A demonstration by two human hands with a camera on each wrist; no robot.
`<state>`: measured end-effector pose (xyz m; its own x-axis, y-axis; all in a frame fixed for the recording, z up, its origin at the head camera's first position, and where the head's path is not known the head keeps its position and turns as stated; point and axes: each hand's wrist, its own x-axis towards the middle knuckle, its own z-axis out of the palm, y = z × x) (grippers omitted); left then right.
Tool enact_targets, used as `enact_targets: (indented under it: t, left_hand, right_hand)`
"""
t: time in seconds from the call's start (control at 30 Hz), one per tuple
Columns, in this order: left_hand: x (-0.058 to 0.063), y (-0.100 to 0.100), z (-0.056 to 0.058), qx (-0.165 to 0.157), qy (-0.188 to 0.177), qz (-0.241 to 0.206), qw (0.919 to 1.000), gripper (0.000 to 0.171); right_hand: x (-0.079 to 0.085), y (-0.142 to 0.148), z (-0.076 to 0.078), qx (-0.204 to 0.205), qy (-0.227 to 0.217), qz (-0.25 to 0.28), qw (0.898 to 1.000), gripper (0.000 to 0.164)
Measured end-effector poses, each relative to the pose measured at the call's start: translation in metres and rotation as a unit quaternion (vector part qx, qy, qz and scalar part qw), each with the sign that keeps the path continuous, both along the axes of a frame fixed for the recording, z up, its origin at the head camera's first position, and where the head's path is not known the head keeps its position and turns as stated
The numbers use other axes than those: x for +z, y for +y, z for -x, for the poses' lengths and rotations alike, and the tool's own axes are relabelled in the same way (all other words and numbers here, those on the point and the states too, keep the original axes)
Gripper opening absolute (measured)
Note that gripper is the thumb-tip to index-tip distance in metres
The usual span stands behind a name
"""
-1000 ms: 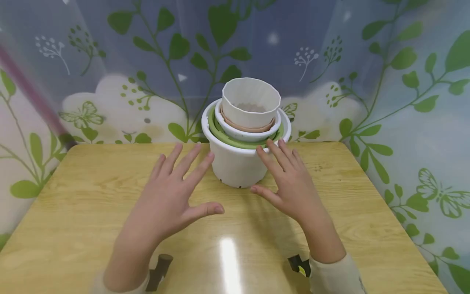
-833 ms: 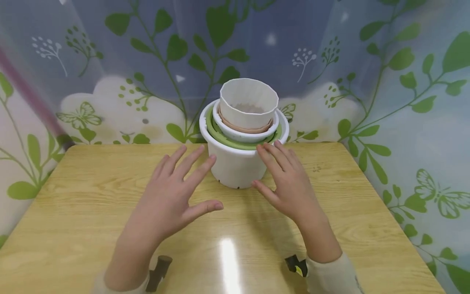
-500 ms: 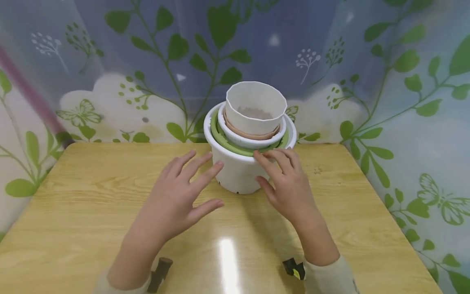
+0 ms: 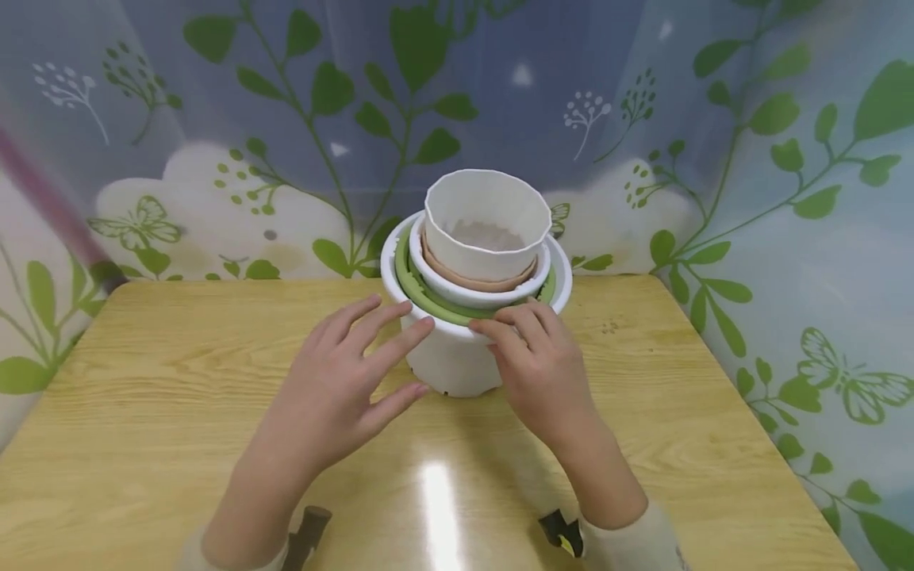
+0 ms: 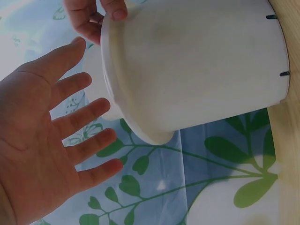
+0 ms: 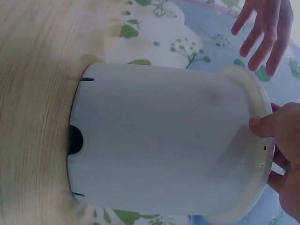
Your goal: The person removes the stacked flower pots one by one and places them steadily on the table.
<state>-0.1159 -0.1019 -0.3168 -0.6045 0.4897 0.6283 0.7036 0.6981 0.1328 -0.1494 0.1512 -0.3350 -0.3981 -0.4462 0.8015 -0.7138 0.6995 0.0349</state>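
A stack of nested flowerpots stands on the table. The big white pot [image 4: 455,366] is outermost, with a green pot [image 4: 428,304] inside it. Within that sit a smaller white pot [image 4: 417,252], a pinkish-brown pot [image 4: 467,281] and a thin-walled white pot [image 4: 441,238] on top. My right hand [image 4: 544,373] pinches the big pot's front rim, its thumb [image 6: 260,125] on the outside and the fingers over the edge. My left hand [image 4: 332,388] is held with fingers spread at the pot's left front and holds nothing. In the left wrist view, its fingertips are close to the rim.
The wooden table [image 4: 178,381] bears a bright light reflection in front of the pots. Behind it and at the sides hangs a leaf-patterned curtain [image 4: 343,95]. Dark pieces of the wrist gear [image 4: 560,531] show below the wrists.
My right hand's spread fingers have closed onto the big pot's rim. The stack has come a little nearer to me. My left hand stays spread, its fingers slightly lower.
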Motion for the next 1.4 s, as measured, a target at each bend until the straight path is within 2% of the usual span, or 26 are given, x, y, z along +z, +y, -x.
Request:
enact_targets:
  t: [0.17, 0.43, 0.63, 0.73, 0.83, 0.97, 1.07, 1.13, 1.27, 1.4]
  left_hand:
    - [0.001, 0.003, -0.001, -0.007, -0.007, 0.000, 1.0000, 0.061]
    - [0.003, 0.006, -0.001, -0.022, -0.006, -0.007, 0.9997, 0.051]
    - [0.005, 0.007, -0.002, -0.036, -0.006, -0.023, 0.9991, 0.038]
    - [0.007, 0.007, -0.003, -0.051, 0.002, -0.031, 0.9982, 0.029]
    - [0.008, 0.007, -0.005, -0.064, 0.018, -0.035, 0.9972, 0.021]
    - [0.007, 0.010, -0.007, -0.074, 0.035, -0.033, 0.9961, 0.020]
    - [0.005, 0.012, -0.007, -0.079, 0.045, -0.030, 0.9954, 0.022]
    - [0.004, 0.014, -0.007, -0.078, 0.051, -0.025, 0.9953, 0.022]
    - [0.004, 0.016, -0.008, -0.070, 0.048, -0.019, 0.9962, 0.020]
    - [0.003, 0.016, -0.008, -0.068, 0.033, -0.020, 0.9969, 0.022]
  right_hand:
    - [0.003, -0.007, -0.009, 0.034, -0.012, -0.007, 0.999, 0.022]
    - [0.013, -0.015, -0.022, 0.064, -0.040, -0.053, 0.996, 0.034]
    - [0.020, -0.017, -0.032, 0.098, -0.056, -0.059, 0.992, 0.029]
    - [0.026, -0.017, -0.036, 0.120, -0.051, -0.046, 0.990, 0.023]
    - [0.032, -0.017, -0.037, 0.133, -0.011, -0.001, 0.991, 0.016]
    - [0.038, -0.018, -0.034, 0.119, 0.091, 0.089, 0.985, 0.013]
    - [0.039, -0.019, -0.032, 0.097, 0.135, 0.123, 0.978, 0.017]
    - [0.037, -0.018, -0.031, 0.086, 0.130, 0.120, 0.980, 0.024]
    - [0.034, -0.015, -0.030, 0.059, 0.068, 0.078, 0.993, 0.039]
    - [0.033, -0.012, -0.029, 0.051, 0.033, 0.060, 0.996, 0.041]
